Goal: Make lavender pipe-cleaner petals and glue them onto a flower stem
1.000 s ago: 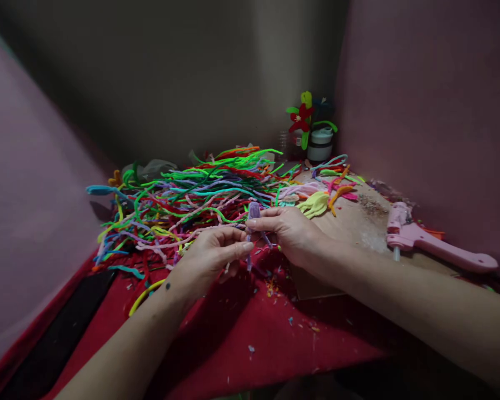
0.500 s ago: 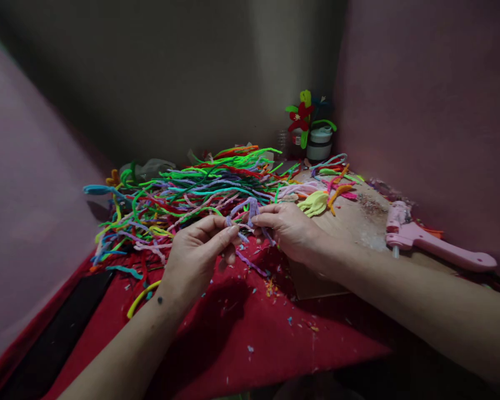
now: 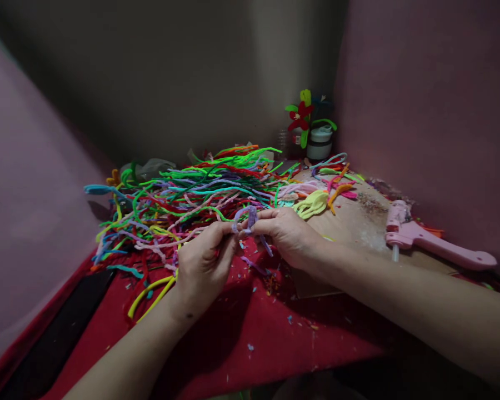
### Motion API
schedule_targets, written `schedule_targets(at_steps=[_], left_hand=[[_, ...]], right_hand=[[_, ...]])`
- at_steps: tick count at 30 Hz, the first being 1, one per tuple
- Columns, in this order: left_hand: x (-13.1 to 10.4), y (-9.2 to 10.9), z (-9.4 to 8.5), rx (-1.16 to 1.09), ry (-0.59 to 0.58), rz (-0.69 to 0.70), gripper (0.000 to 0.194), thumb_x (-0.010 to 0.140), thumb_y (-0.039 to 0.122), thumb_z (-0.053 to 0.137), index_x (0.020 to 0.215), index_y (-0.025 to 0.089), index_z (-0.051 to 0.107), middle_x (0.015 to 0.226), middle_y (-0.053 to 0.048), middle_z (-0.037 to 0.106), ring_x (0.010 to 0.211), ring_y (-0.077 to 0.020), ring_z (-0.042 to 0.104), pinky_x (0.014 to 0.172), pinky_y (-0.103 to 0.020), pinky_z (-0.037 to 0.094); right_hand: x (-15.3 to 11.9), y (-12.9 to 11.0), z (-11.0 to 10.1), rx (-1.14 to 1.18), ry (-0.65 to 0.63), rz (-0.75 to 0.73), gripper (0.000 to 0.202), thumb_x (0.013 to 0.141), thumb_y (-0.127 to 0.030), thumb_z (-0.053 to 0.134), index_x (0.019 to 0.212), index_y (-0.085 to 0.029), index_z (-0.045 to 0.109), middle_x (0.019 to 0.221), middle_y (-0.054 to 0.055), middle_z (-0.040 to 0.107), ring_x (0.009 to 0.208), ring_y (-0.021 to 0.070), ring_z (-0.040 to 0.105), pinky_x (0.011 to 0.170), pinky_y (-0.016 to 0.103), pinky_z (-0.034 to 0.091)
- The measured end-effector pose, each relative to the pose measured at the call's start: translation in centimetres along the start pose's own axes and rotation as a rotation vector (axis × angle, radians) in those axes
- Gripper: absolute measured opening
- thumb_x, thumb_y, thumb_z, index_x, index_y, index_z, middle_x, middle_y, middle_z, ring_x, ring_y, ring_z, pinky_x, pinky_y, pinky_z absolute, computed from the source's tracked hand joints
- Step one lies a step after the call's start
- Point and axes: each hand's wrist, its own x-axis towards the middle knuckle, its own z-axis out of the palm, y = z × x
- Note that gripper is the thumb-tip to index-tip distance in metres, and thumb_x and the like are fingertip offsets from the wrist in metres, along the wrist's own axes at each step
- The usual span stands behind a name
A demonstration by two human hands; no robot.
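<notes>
So there was this big messy pile of fuzzy stems (image 3: 216,183) across the far left of the red cloth (image 3: 283,333), and a pink glue gun (image 3: 437,244) over on the right. The left hand (image 3: 206,266) and right hand (image 3: 291,236) were both pinched nearly closed on a bent purple stem (image 3: 252,216), near the middle, just on the near side of the pile.

Purple fuzzy stem (image 3: 252,218) pinched between left hand (image 3: 206,258) and right hand (image 3: 290,238).
</notes>
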Motion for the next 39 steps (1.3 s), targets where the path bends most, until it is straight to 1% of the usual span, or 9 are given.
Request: schedule_targets(at_steps=[10, 15, 18, 21, 25, 29, 33, 36, 39], left_hand=[[-0.3, -1.3, 0.4, 0.382, -0.037, 0.471, 0.012, 0.083, 0.012, 0.05, 0.092, 0.018, 0.055, 0.082, -0.005, 0.069, 0.077, -0.0157, 0.065, 0.069, -0.024, 0.047], [-0.6, -1.5, 0.4, 0.442, -0.089, 0.577, 0.019, 0.082, 0.009, 0.049, 0.099, 0.015, 0.054, 0.092, -0.011, 0.069, 0.083, -0.0193, 0.066, 0.07, -0.027, 0.049], [-0.6, -1.4, 0.3, 0.457, -0.105, 0.635, 0.026, 0.082, 0.008, 0.047, 0.108, 0.013, 0.051, 0.098, -0.015, 0.068, 0.092, -0.0226, 0.065, 0.074, -0.03, 0.051], [-0.5, -1.5, 0.4, 0.453, -0.108, 0.655, 0.026, 0.081, 0.006, 0.048, 0.107, 0.01, 0.051, 0.096, -0.017, 0.068, 0.091, -0.0237, 0.065, 0.073, -0.03, 0.052], [-0.5, -1.5, 0.4, 0.404, -0.097, 0.561, 0.016, 0.081, 0.007, 0.048, 0.093, 0.014, 0.055, 0.084, -0.01, 0.069, 0.077, -0.0184, 0.066, 0.067, -0.026, 0.05], [-0.6, -0.6, 0.4, 0.257, -0.045, 0.404, 0.013, 0.083, 0.011, 0.05, 0.091, 0.018, 0.056, 0.081, -0.006, 0.069, 0.072, -0.014, 0.064, 0.067, -0.022, 0.048], [-0.1, 0.3, 0.1, -0.056, -0.08, 0.007, 0.005, 0.084, 0.02, 0.051, 0.083, 0.019, 0.056, 0.067, 0.001, 0.062, 0.057, -0.0103, 0.058, 0.058, -0.021, 0.046], [0.8, 0.5, -0.1, -0.238, -0.081, -0.29, 0.009, 0.082, 0.025, 0.054, 0.076, 0.018, 0.053, 0.059, 0.003, 0.056, 0.05, -0.009, 0.052, 0.049, -0.02, 0.041], [1.5, 0.4, -0.1, -0.415, -0.22, -0.493, 0.013, 0.079, 0.029, 0.057, 0.076, 0.017, 0.052, 0.052, 0.004, 0.056, 0.041, -0.0088, 0.049, 0.042, -0.02, 0.038]], right_hand=[[0.1, 0.4, -0.2, -0.233, 0.008, -0.052, 0.01, 0.061, -0.014, 0.055, 0.061, -0.014, 0.065, 0.049, -0.003, 0.044, 0.047, 0.0073, 0.032, 0.047, 0.023, 0.024], [-0.2, 0.2, -0.2, -0.365, 0.018, -0.067, 0.015, 0.06, -0.014, 0.052, 0.063, -0.013, 0.067, 0.051, -0.003, 0.047, 0.049, 0.0077, 0.033, 0.048, 0.024, 0.024], [-0.4, 0.0, -0.1, -0.352, 0.004, -0.093, 0.015, 0.06, -0.015, 0.053, 0.062, -0.013, 0.067, 0.053, -0.003, 0.049, 0.051, 0.0076, 0.034, 0.048, 0.023, 0.024], [-0.5, 0.1, 0.0, -0.324, 0.018, -0.054, 0.011, 0.059, -0.013, 0.053, 0.058, -0.013, 0.064, 0.05, -0.003, 0.046, 0.048, 0.0072, 0.033, 0.046, 0.023, 0.023], [-0.3, 0.1, -0.1, -0.283, 0.006, -0.01, 0.012, 0.059, -0.016, 0.057, 0.065, -0.013, 0.067, 0.052, -0.003, 0.048, 0.047, 0.0068, 0.032, 0.044, 0.022, 0.021], [-0.1, 0.1, -0.3, -0.268, -0.045, -0.047, 0.011, 0.059, -0.014, 0.056, 0.062, -0.013, 0.066, 0.055, -0.002, 0.051, 0.05, 0.0071, 0.036, 0.047, 0.022, 0.026], [0.1, 0.1, -0.3, -0.196, -0.059, -0.043, 0.014, 0.059, -0.011, 0.055, 0.067, -0.013, 0.067, 0.057, -0.002, 0.054, 0.049, 0.0074, 0.04, 0.049, 0.022, 0.03], [0.0, -0.1, -0.2, -0.155, -0.035, -0.042, 0.02, 0.058, -0.009, 0.055, 0.073, -0.013, 0.067, 0.06, -0.001, 0.056, 0.049, 0.0074, 0.042, 0.048, 0.022, 0.032], [-0.1, -0.2, -0.1, -0.137, -0.053, -0.047, 0.023, 0.06, -0.008, 0.055, 0.078, -0.013, 0.068, 0.062, 0.0, 0.059, 0.052, 0.0092, 0.048, 0.051, 0.023, 0.037]])
